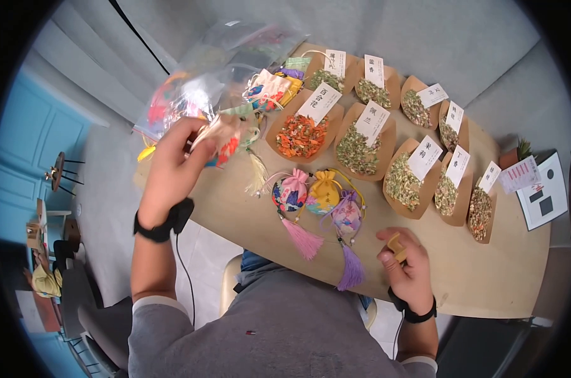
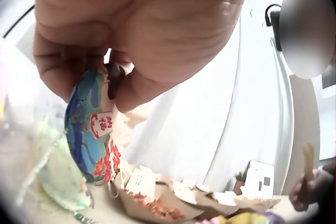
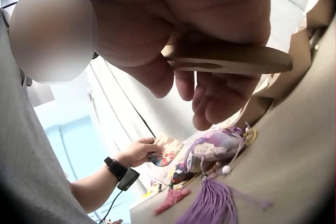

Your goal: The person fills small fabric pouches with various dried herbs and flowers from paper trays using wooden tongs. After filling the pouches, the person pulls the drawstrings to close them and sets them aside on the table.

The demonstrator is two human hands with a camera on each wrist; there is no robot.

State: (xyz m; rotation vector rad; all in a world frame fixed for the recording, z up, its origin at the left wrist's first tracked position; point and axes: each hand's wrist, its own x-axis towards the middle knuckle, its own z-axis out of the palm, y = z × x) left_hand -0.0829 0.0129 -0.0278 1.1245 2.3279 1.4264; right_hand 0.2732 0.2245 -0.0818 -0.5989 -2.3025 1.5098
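Cream-and-blue pouch, held up above the table toward its far left side, in front of a clear plastic bag. The left hand grips the pouch by its upper part, thumb on one side and curled fingers on the other; the left wrist view shows its blue patterned face, red flowers along one edge and a small panel of red characters. The right hand, near the front edge of the table, holds a curved wooden piece between thumb and bent fingers, well apart from the pouch. Between the hands, three filled sachets lie side by side on the table: a pink sachet, a yellow sachet and a purple sachet. A pink tassel and a purple tassel trail toward the person; a pale yellow tassel lies to the left of the group. Beside the plastic bag is a pile of small cloth pouches, partly hidden by the bag. To the right, nine brown paper trays stand in uneven rows, each with dried plant matter and a white label; orange pieces fill the nearest tray on the left. At the far right stand a potted plant and a white board.
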